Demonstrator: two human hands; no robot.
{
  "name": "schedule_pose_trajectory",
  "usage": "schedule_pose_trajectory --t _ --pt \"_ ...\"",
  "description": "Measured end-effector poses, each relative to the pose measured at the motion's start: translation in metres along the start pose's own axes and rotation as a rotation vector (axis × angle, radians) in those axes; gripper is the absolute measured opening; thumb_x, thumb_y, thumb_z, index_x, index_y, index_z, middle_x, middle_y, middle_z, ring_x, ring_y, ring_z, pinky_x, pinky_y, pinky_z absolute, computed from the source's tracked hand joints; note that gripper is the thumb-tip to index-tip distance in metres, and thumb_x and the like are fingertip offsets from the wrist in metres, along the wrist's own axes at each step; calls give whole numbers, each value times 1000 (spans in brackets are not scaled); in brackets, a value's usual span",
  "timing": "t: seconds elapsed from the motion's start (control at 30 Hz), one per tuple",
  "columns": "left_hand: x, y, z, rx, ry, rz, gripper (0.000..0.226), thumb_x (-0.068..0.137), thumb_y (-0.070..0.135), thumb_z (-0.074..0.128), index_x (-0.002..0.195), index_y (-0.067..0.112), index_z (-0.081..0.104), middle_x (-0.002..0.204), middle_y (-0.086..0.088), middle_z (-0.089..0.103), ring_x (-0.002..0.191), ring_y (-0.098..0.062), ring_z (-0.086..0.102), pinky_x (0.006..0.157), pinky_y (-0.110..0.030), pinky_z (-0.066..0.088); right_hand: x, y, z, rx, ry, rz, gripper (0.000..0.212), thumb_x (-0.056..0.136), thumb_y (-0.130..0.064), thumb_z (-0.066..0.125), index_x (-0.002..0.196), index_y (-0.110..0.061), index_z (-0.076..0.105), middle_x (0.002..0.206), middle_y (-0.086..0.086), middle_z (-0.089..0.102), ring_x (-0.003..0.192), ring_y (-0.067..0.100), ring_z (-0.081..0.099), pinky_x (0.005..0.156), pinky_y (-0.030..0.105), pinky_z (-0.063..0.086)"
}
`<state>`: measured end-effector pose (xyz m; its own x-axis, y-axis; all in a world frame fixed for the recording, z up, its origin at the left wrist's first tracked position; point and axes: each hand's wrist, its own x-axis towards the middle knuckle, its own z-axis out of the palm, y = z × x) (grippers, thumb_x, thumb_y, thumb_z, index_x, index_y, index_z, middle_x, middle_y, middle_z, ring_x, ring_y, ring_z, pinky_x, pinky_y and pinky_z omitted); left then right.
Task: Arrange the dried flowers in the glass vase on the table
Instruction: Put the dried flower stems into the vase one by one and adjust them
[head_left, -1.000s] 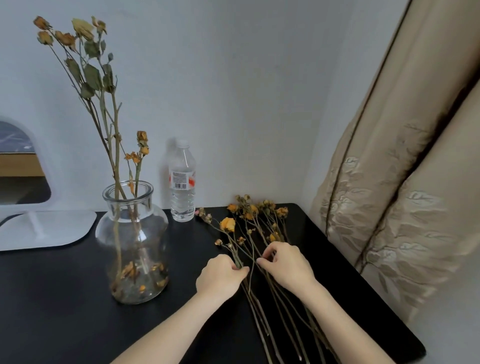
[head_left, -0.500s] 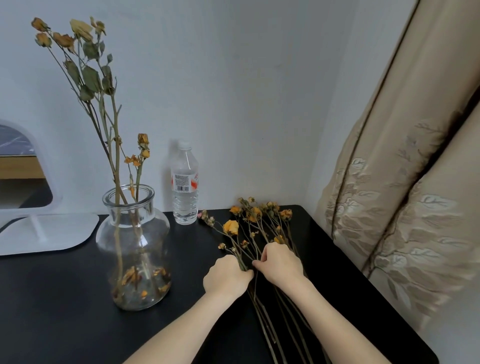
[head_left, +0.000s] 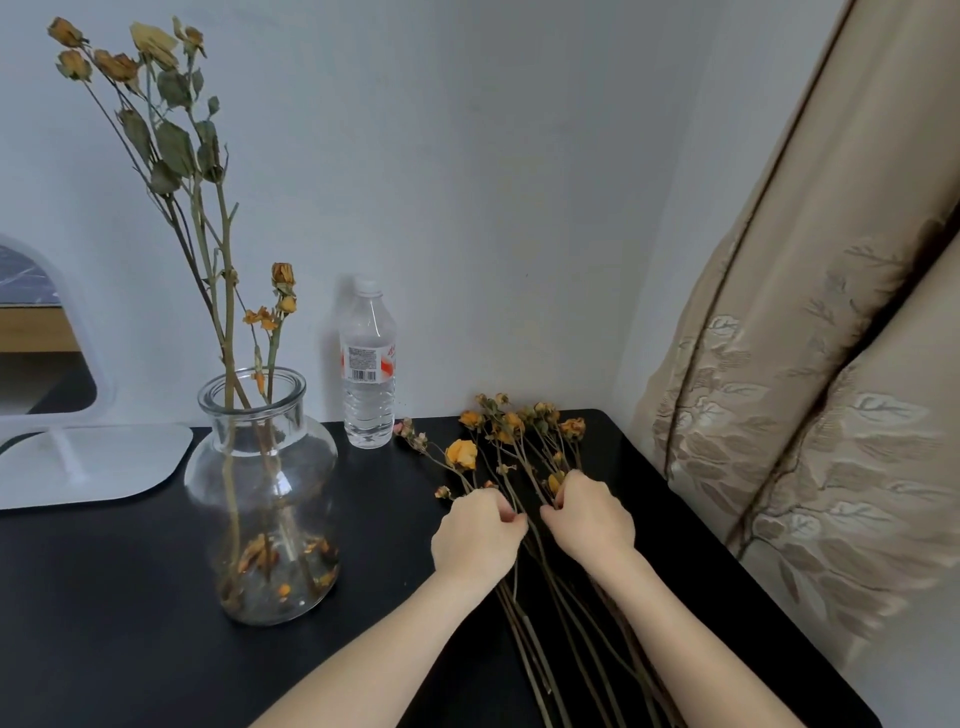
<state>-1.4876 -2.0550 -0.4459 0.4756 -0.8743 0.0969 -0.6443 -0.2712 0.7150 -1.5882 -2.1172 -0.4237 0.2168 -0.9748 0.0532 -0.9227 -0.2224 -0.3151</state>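
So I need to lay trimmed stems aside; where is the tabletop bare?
Bare black table lies left of and before the clear glass vase, and between the vase and left hand. The right side is crowded with loose dried flower stems under both hands.

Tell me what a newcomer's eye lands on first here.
First, the tall dried flowers rising from the glass vase on the left of the black table. Then both hands, left hand and right hand, picking at the loose stems lying to the right, near the beige curtain.
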Motion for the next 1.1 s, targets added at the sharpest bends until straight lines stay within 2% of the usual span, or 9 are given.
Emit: schedule_pose_trajectory --t 0.13,0.23,0.43,0.6,0.73,0.87,0.93,1.0,1.1 --pt "6 10 11 31 -61 -34 18 85 37 58 79 22 66 80 6 61 83 -19 63 66 -28 45 0 7 -4 5 -72 32 21 87 -34 60 97 -16 65 81 -2 60 80 18 64 60 27 44" --pt "9 16 17 97 -106 -92 25 83 39 60 78 15 66 79 1 63 79 -21 64 63 -28 46 1 8 -5 8 -80 31 19 87 -33 61 94 -17 68 83 -1 64 77 16 63 59 26 45" --pt "15 26 20 161 -61 -174 30 81 29 60 62 20 39 66 5 46 68 -19 54 58 -28 42 3 7 -11 54 -96 18 16 87 -29 61 86 -16 70 74 -3 61 65 14 57 51 22 38" --pt "18 29 16 -37 -89 -257 23 79 33 62 73 14 50 78 -1 58 75 -22 60 59 -27 43 5 11 -18 168 -83 0 18 87 -31 61 92 -19 73 84 -2 65 68 11 55 58 23 43" --pt "20 29 8 -202 -79 -260 35 78 28 63 57 15 38 56 1 42 50 -16 43 49 -24 32 11 15 -26 319 -64 -23 18 85 -31 64 89 -17 74 93 0 70 84 15 62 75 29 51" --pt "18 28 -2 -294 -48 -261 40 77 25 65 53 14 35 51 1 35 45 -16 37 51 -26 34 13 17 -34 489 -27 -46 17 85 -28 66 85 -14 75 92 -1 70 85 10 59 76 25 43" --pt "17 26 -7 -307 -35 -251 44 77 23 66 48 15 34 46 2 33 43 -16 36 54 -28 37 12 17 -39 581 -8 -54 18 85 -27 66 91 -13 75 87 -4 68 86 8 57 79 24 41" --pt "15 25 -12 -333 -14 -235 43 78 22 66 45 14 38 43 3 35 45 -17 40 58 -29 42 11 16 -43 662 5 -62 18 85 -26 66 95 -12 74 71 -9 60 75 6 53 78 24 41" --pt "13 25 -23 -384 -3 -170 24 82 23 63 61 13 56 59 -5 52 59 -17 50 65 -28 47 10 13 -52 762 48 -83 18 86 -25 65 96 -13 73 59 -15 53 62 0 49 66 18 41"
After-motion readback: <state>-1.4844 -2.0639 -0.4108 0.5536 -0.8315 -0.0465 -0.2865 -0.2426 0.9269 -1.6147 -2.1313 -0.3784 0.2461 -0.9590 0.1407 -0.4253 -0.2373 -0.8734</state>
